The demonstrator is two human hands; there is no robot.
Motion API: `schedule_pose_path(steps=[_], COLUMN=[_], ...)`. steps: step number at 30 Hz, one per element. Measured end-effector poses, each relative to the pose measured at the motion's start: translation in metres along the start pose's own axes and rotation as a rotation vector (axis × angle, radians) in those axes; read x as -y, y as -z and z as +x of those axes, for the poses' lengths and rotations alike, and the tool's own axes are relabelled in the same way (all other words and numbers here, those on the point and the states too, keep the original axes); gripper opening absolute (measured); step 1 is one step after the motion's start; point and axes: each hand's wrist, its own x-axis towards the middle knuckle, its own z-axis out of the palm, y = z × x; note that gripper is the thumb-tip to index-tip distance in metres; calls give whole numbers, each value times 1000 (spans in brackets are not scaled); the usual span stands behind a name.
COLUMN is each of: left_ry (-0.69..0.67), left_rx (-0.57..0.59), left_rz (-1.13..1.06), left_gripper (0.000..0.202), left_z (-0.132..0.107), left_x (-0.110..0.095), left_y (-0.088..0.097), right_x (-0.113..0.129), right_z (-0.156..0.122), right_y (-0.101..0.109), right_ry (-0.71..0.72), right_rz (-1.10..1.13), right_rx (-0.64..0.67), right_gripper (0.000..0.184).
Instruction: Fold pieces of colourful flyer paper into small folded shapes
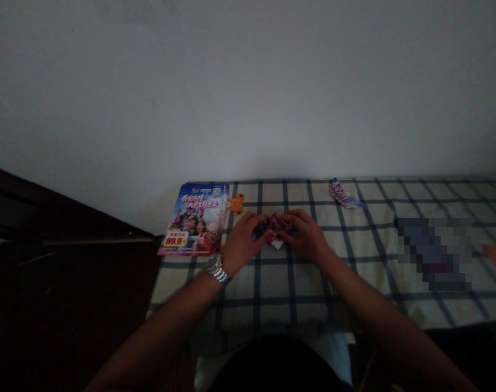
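Both my hands meet over the checked cloth (pixel 272 283) in the middle of the view. My left hand (pixel 242 242), with a metal watch (pixel 217 268) on its wrist, and my right hand (pixel 307 235) are closed on a small folded piece of colourful paper (pixel 274 227), red and blue with a white corner showing below. The paper rests on or just above the cloth. A stack of colourful flyers (pixel 194 219) lies to the left of my left hand.
A folded paper shape (pixel 342 195) lies at the back near the white wall (pixel 248 81). An orange print (pixel 236 204) shows on the cloth by the flyers. A blurred patch (pixel 434 253) sits at right. Dark furniture (pixel 60 234) stands at left.
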Motion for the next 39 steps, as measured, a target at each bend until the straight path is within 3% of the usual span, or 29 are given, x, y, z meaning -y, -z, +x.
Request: schedule_pose_path(steps=[39], left_ry=[-4], left_rx=[6], left_rz=[-48], left_gripper=[26], left_z=[-1], left_x=[-1], left_y=[-1], right_x=[-1], right_z=[-1], right_y=[-2], right_ry=[113], right_rz=[-131], right_rx=[40], right_gripper=[31])
